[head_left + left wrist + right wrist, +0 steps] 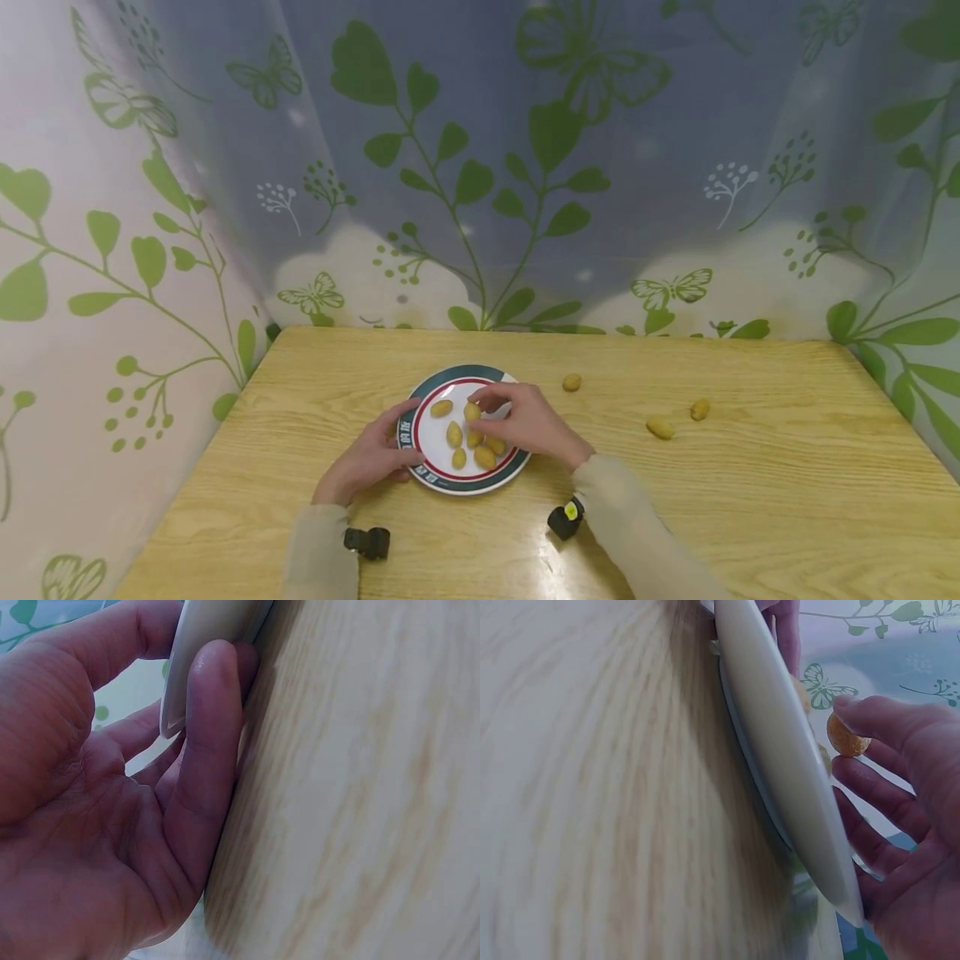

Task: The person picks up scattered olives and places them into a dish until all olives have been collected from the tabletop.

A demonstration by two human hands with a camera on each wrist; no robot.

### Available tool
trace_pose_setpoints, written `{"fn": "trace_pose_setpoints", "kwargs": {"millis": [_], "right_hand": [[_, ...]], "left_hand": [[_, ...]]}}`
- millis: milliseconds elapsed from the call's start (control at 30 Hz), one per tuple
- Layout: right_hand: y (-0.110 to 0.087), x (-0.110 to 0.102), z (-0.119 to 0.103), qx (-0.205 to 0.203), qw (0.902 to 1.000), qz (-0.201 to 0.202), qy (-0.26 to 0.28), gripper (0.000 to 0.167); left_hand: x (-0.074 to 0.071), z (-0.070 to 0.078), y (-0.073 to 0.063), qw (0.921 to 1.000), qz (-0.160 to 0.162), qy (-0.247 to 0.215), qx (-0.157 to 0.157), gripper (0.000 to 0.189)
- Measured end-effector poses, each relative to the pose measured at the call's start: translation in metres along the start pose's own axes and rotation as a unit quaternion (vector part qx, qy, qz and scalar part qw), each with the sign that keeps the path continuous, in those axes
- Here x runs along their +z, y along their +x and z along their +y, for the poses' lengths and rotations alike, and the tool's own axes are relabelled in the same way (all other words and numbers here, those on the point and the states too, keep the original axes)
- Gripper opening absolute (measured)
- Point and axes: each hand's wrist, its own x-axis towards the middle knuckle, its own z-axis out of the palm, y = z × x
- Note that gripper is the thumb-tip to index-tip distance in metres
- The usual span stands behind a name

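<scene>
A white plate (450,372) with a dark green rim and a red ring lies on the table, bearing several small yellow ovals (454,434) that look like tiny potatoes. My left hand (367,454) grips the plate's left edge, the thumb at the near side and a finger under the rim in the left wrist view. Over the plate, my right hand (528,419) pinches one small yellow oval (847,736) between thumb and fingertips, apart from the plate surface. Part of the plate's right side is hidden behind that hand.
Three more yellow ovals lie on the wooden table (750,500) to the right: one (572,382) near the plate, two (660,428) farther off. A curtain (480,275) with leaves and butterflies hangs behind the table and along its left side.
</scene>
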Motion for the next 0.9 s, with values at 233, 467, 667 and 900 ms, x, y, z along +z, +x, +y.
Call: {"fn": "trace_pose_setpoints", "kwargs": {"millis": [233, 467, 667, 900], "right_hand": [[0.004, 0.005, 0.000, 0.003, 1.0000, -0.008, 0.002, 0.028], [0.009, 0.010, 0.000, 0.001, 0.9998, -0.014, -0.014, 0.027], [0.011, 0.015, 0.000, -0.002, 0.9992, -0.016, -0.035, 0.025], [0.010, 0.017, -0.004, -0.007, 0.9974, -0.025, -0.067, 0.026]], "left_hand": [[0.000, -0.001, -0.001, 1.0000, -0.002, 0.002, 0.005, 0.084], [0.000, 0.000, -0.002, 1.0000, 0.002, -0.006, 0.003, 0.083], [0.000, -0.001, -0.002, 1.0000, 0.001, -0.009, 0.002, 0.083], [0.000, 0.000, -0.002, 1.0000, 0.004, -0.008, -0.002, 0.083]]}}
